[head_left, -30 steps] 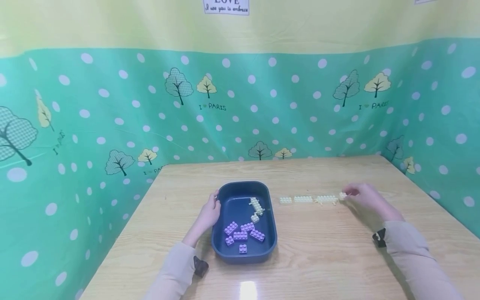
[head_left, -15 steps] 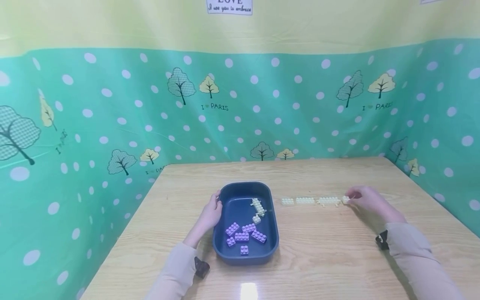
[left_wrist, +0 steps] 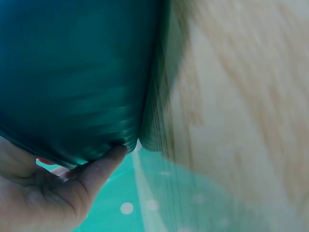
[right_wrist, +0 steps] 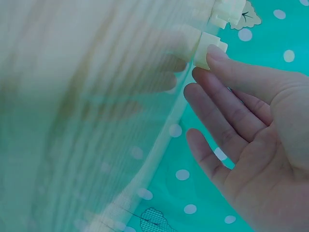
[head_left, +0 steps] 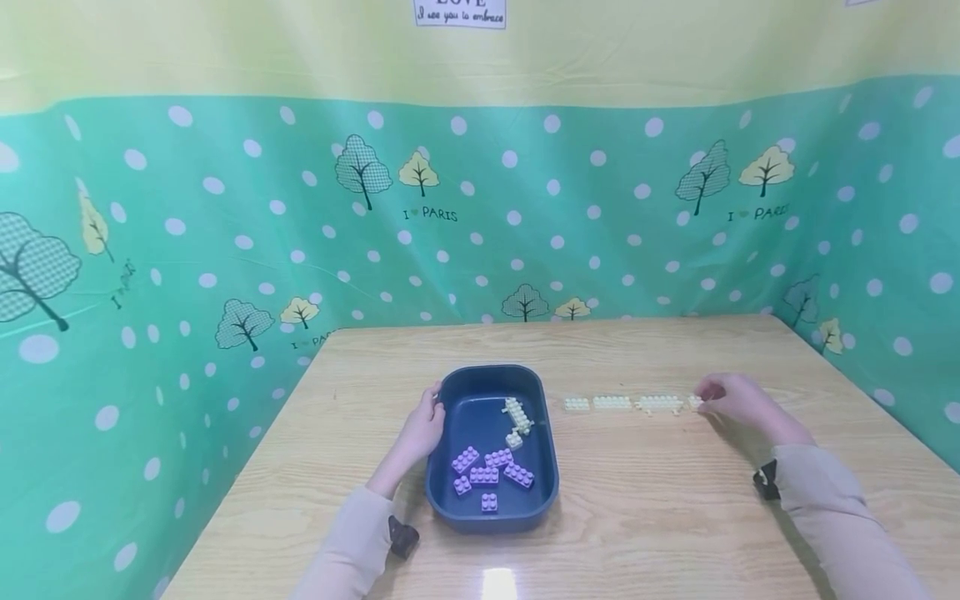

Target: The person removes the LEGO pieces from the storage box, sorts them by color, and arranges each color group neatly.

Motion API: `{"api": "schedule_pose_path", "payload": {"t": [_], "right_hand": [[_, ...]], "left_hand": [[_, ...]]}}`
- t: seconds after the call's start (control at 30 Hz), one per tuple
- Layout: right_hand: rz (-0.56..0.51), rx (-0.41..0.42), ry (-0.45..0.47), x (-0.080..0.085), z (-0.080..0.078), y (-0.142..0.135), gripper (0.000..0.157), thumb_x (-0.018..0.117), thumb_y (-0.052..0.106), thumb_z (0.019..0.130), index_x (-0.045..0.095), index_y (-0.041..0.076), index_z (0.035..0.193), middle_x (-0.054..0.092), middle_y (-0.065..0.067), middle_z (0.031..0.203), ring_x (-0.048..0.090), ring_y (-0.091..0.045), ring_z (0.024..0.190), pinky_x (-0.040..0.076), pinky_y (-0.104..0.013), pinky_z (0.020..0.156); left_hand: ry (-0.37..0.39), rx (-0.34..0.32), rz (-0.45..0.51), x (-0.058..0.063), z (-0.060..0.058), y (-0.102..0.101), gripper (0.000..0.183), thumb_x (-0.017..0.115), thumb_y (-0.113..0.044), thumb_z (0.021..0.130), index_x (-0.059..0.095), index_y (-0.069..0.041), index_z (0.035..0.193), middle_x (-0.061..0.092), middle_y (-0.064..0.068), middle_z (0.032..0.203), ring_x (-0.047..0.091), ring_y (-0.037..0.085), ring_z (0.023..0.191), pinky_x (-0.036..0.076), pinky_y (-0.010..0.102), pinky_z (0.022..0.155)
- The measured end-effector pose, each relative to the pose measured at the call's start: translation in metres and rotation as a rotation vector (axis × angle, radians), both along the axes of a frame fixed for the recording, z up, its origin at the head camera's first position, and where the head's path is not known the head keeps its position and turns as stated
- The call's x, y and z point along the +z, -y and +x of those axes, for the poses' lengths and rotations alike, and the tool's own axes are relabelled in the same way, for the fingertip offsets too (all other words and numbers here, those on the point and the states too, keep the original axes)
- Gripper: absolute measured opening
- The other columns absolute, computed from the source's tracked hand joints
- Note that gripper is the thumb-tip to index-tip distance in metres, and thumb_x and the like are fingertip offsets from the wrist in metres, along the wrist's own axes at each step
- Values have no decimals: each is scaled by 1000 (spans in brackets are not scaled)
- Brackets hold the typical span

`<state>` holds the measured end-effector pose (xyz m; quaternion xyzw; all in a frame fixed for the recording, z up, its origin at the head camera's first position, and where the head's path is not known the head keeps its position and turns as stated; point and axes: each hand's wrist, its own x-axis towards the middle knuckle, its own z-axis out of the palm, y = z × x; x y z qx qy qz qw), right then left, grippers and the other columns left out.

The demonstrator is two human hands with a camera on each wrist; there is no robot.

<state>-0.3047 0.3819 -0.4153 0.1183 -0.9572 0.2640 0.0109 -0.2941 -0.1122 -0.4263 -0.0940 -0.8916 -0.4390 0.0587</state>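
My left hand (head_left: pixel 422 427) holds the far left side of a dark blue bin (head_left: pixel 491 527). In the left wrist view the thumb (left_wrist: pixel 104 166) lies against the bin's outer wall, and the other fingers are mostly hidden at the rim. At the right end of a row of cream blocks, my right hand (head_left: pixel 738 404) pinches a small cream building block (head_left: pixel 695 402). The right wrist view has this block (right_wrist: pixel 205 50) standing on the tabletop between thumb and fingertips. To its left lie a cream block with side nubs (head_left: pixel 658 402), a long cream block (head_left: pixel 611 402) and a shorter one (head_left: pixel 576 403).
Inside the bin lie several purple blocks (head_left: pixel 483 475), a cream nubbed piece (head_left: pixel 517 414) and a small cream block (head_left: pixel 513 439). A wooden table (head_left: pixel 637 517) carries everything. Green dotted cloth (head_left: pixel 480 217) hangs behind and at both sides.
My right hand has set the small cream block down onto the table at the row's end and shifted it slightly right, still pinching it. The left hand keeps its place on the bin.
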Motion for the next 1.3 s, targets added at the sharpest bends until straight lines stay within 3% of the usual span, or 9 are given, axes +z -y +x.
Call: {"api": "schedule_pose_path", "payload": {"t": [0.17, 0.53, 0.8, 1.03, 1.3], "right_hand": [[7, 8, -12, 1, 2, 2, 21, 69, 8, 79, 63, -5, 95, 66, -12, 86, 61, -24, 80, 51, -36, 70], [15, -7, 15, 2, -2, 2, 26, 69, 9, 79, 62, -6, 99, 67, -16, 90, 62, -29, 85, 53, -44, 75], [-5, -3, 44, 5, -1, 5, 37, 70, 11, 79, 59, -9, 109, 63, -28, 103, 61, -40, 92, 54, -48, 77], [-1, -18, 30, 17, 5, 12, 45, 64, 16, 87, 53, -10, 122, 58, -32, 114, 59, -43, 98, 53, -50, 78], [51, 23, -75, 38, 9, 42, 41, 62, 19, 89, 57, -7, 120, 61, -28, 113, 59, -43, 100, 50, -54, 82]], "left_hand": [[1, 1, -5, 1, 2, 1, 44, 33, -7, 99, 31, 9, 139, 38, 28, 142, 44, 43, 125, 40, 53, 102], [8, 3, 22, 1, 3, 4, 45, 33, -7, 98, 29, 9, 141, 36, 28, 144, 41, 44, 128, 36, 53, 105], [12, -2, 18, 1, 3, 7, 45, 33, -7, 99, 29, 9, 141, 38, 30, 141, 42, 45, 126, 37, 54, 104], [18, 1, 30, 1, 3, 7, 45, 33, -8, 99, 29, 8, 141, 40, 30, 140, 43, 44, 126, 37, 53, 105], [26, -7, 31, 2, 0, 3, 46, 34, -8, 99, 29, 8, 141, 37, 28, 143, 41, 44, 127, 36, 54, 105]]}}
